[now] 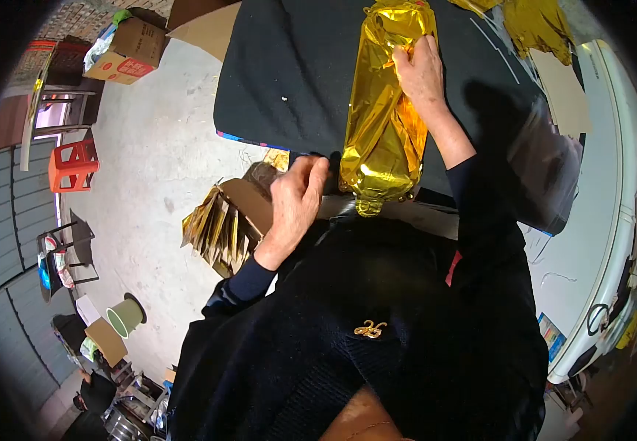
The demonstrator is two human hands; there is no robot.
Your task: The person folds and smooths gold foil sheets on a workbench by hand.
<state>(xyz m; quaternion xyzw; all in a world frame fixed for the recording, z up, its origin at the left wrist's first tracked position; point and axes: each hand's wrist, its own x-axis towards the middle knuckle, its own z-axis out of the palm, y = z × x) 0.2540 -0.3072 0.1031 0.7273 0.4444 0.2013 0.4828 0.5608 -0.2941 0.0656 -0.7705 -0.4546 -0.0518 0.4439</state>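
Far left, a hard plastic stool [74,165], red-orange with cut-out sides, on smooth pale floor [156,147]; lower, a round, tapered, pale green bin [126,317], contents not readable. Above, an open cardboard box [131,55] holding whitish plastic and something bright green. Nearer, pleated, stiff gold pieces [219,228] fan out beside brown cardboard [248,202]. Left hand [296,198] at the table's near edge, fingers curled in, thumb against them; cannot tell if anything thin is held. Black cloth, matte, covers the table [281,81]; rounded left corner, coloured trim, open room between that edge and the foil. Long gold foil piece [377,110], glossy, creased, lies lengthwise, lower tab at the near edge. Right hand [421,77] clenched on its upper part, pinching a crumple. Rightward, bare cloth, then clear plastic sheeting [546,169] by the right edge.
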